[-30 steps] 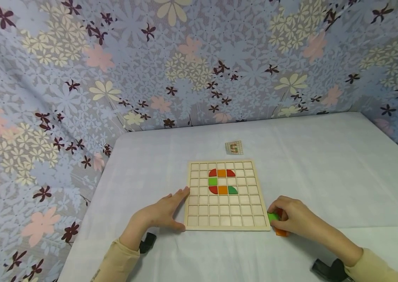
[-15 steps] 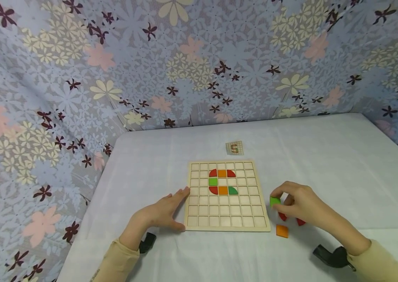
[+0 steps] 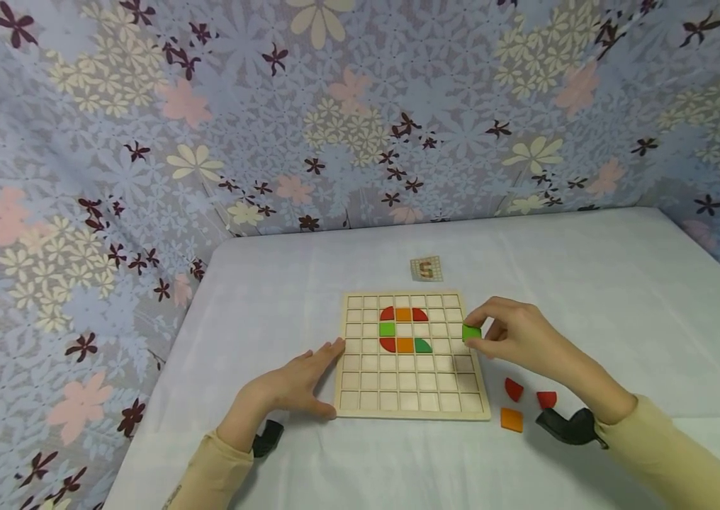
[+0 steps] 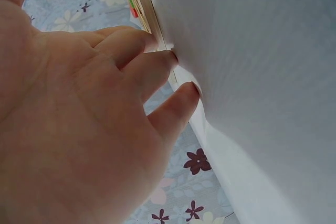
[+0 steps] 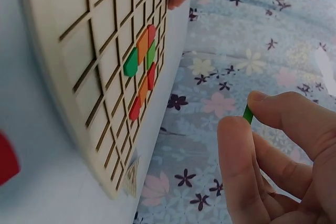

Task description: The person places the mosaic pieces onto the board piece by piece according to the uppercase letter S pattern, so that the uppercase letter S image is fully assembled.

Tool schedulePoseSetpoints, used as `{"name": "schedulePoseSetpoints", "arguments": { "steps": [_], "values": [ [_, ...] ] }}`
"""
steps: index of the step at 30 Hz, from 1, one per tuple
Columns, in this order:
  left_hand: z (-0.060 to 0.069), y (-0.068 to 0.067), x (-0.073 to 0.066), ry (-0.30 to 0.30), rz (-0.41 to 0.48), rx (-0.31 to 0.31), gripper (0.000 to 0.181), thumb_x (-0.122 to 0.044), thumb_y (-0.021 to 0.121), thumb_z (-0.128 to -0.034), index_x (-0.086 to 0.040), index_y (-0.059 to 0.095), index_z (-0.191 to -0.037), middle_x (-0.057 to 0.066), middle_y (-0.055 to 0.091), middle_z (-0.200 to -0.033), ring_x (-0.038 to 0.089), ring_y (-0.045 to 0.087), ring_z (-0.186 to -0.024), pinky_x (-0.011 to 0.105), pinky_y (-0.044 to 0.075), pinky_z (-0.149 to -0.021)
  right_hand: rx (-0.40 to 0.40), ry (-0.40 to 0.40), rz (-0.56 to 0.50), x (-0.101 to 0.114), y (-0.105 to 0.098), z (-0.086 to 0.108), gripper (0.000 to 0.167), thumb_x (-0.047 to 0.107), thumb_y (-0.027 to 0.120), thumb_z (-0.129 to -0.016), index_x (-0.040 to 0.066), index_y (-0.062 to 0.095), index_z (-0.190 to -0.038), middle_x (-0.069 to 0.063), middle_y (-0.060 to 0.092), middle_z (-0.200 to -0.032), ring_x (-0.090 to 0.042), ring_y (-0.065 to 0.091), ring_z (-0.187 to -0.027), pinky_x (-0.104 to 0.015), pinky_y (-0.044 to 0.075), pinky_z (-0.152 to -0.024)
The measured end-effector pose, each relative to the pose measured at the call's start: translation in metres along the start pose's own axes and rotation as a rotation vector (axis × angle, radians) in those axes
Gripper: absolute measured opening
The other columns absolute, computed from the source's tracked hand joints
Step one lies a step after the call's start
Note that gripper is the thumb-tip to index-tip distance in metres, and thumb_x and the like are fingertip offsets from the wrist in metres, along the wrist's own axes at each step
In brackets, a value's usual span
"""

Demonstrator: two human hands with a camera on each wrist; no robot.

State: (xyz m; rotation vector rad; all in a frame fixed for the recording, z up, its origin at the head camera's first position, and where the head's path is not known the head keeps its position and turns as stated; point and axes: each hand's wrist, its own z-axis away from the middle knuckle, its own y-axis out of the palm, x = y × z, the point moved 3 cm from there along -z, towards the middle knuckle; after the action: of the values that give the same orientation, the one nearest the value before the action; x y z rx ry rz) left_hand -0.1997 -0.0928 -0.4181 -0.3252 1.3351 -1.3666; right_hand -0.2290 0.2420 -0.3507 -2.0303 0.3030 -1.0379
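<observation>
A wooden grid board (image 3: 411, 404) lies on the white-covered table, with several red, orange and green tiles set in its upper middle cells. My right hand (image 3: 516, 329) pinches a light green square tile (image 3: 471, 333) between thumb and finger, above the board's right edge. In the right wrist view that green tile (image 5: 248, 114) shows edge-on between the fingertips. With fingers spread, my left hand (image 3: 293, 382) rests on the table and touches the board's left edge. The left wrist view shows its fingertips (image 4: 168, 59) against the board's side.
Right of the board lie an orange square tile (image 3: 512, 420), a red quarter-round tile (image 3: 514, 389) and another red tile (image 3: 546, 399). Behind the board is a small pattern card (image 3: 426, 268). A floral cloth (image 3: 360, 142) hangs behind the table.
My right hand has lifted the green square tile from the loose pieces and moved it up and left over the board's right edge, uncovering the red and orange tiles. My left hand stays put.
</observation>
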Motion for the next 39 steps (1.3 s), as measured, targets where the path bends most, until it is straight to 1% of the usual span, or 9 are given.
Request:
{"name": "schedulePoseSetpoints", "arguments": {
  "steps": [5,9,12,15,19,26,28,32,39],
  "values": [
    [-0.001,0.000,0.000,-0.012,0.003,0.000,0.106,-0.035,0.080,-0.0744,-0.012,0.012,-0.153,0.010,0.014,-0.156,0.025,0.016,-0.141,0.044,0.017,-0.113,0.019,-0.006,-0.008,-0.001,0.011,-0.014,0.020,0.010,0.078,-0.077,0.009,0.068,-0.094,0.004,0.062,-0.089,-0.002,0.055,-0.062,-0.021,0.050,-0.051],
    [-0.003,0.000,0.000,-0.011,-0.005,-0.007,0.106,-0.035,0.079,-0.0746,-0.012,0.012,-0.153,0.010,0.015,-0.156,0.026,0.017,-0.141,0.044,0.018,-0.113,0.073,0.024,-0.051,-0.002,0.023,-0.023,0.020,0.013,0.077,-0.079,0.007,0.068,-0.096,0.001,0.063,-0.090,-0.003,0.055,-0.063,-0.022,0.050,-0.052],
    [-0.003,0.001,-0.001,-0.006,-0.010,-0.009,0.105,-0.035,0.079,-0.0745,-0.012,0.013,-0.153,0.009,0.015,-0.156,0.025,0.017,-0.141,0.044,0.019,-0.113,0.104,0.028,-0.082,-0.001,0.032,-0.027,0.022,0.013,0.077,-0.079,0.005,0.068,-0.097,-0.002,0.063,-0.092,-0.004,0.057,-0.063,-0.022,0.050,-0.053],
    [-0.003,0.001,-0.001,0.002,-0.008,-0.012,0.105,-0.034,0.079,-0.0745,-0.011,0.013,-0.153,0.009,0.015,-0.156,0.025,0.017,-0.141,0.043,0.019,-0.113,0.114,0.021,-0.084,-0.001,0.040,-0.030,0.022,0.011,0.078,-0.078,0.005,0.068,-0.096,-0.002,0.064,-0.091,-0.004,0.057,-0.063,-0.022,0.051,-0.055],
    [-0.003,0.001,-0.001,0.004,-0.005,-0.015,0.105,-0.034,0.079,-0.0745,-0.010,0.013,-0.153,0.008,0.015,-0.156,0.024,0.017,-0.141,0.042,0.018,-0.113,0.147,-0.002,-0.055,-0.002,0.053,-0.032,0.020,0.012,0.077,-0.078,0.006,0.068,-0.094,0.001,0.062,-0.088,-0.003,0.057,-0.063,-0.021,0.052,-0.058],
    [-0.002,0.001,-0.001,0.007,-0.008,-0.014,0.105,-0.034,0.079,-0.0745,-0.010,0.013,-0.152,0.008,0.015,-0.156,0.024,0.017,-0.141,0.042,0.018,-0.113,0.207,-0.039,-0.047,-0.008,0.073,-0.031,0.020,0.012,0.077,-0.078,0.004,0.068,-0.093,-0.001,0.064,-0.087,-0.003,0.056,-0.064,-0.021,0.051,-0.058],
    [-0.002,0.002,-0.001,0.012,-0.008,-0.010,0.105,-0.033,0.079,-0.0745,-0.009,0.013,-0.152,0.008,0.015,-0.156,0.023,0.017,-0.141,0.041,0.017,-0.113,0.221,-0.041,-0.024,-0.009,0.077,-0.030,0.018,0.013,0.077,-0.078,0.005,0.069,-0.092,0.001,0.063,-0.086,-0.003,0.055,-0.064,-0.021,0.050,-0.061],
    [-0.002,0.002,-0.001,0.009,-0.009,0.000,0.105,-0.033,0.079,-0.0749,-0.009,0.012,-0.152,0.008,0.014,-0.156,0.023,0.016,-0.141,0.041,0.017,-0.114,0.244,-0.029,-0.003,-0.013,0.082,-0.027,0.016,0.012,0.076,-0.078,0.006,0.069,-0.091,0.003,0.061,-0.084,-0.005,0.054,-0.066,-0.022,0.049,-0.063],
    [-0.002,0.001,-0.001,0.006,-0.008,-0.008,0.106,-0.032,0.080,-0.0741,-0.008,0.013,-0.152,0.009,0.016,-0.156,0.025,0.018,-0.140,0.042,0.018,-0.113,0.238,-0.011,0.015,-0.014,0.086,-0.027,0.016,0.012,0.077,-0.078,0.007,0.069,-0.091,0.004,0.057,-0.084,-0.006,0.053,-0.067,-0.020,0.048,-0.060]
  ]
}}
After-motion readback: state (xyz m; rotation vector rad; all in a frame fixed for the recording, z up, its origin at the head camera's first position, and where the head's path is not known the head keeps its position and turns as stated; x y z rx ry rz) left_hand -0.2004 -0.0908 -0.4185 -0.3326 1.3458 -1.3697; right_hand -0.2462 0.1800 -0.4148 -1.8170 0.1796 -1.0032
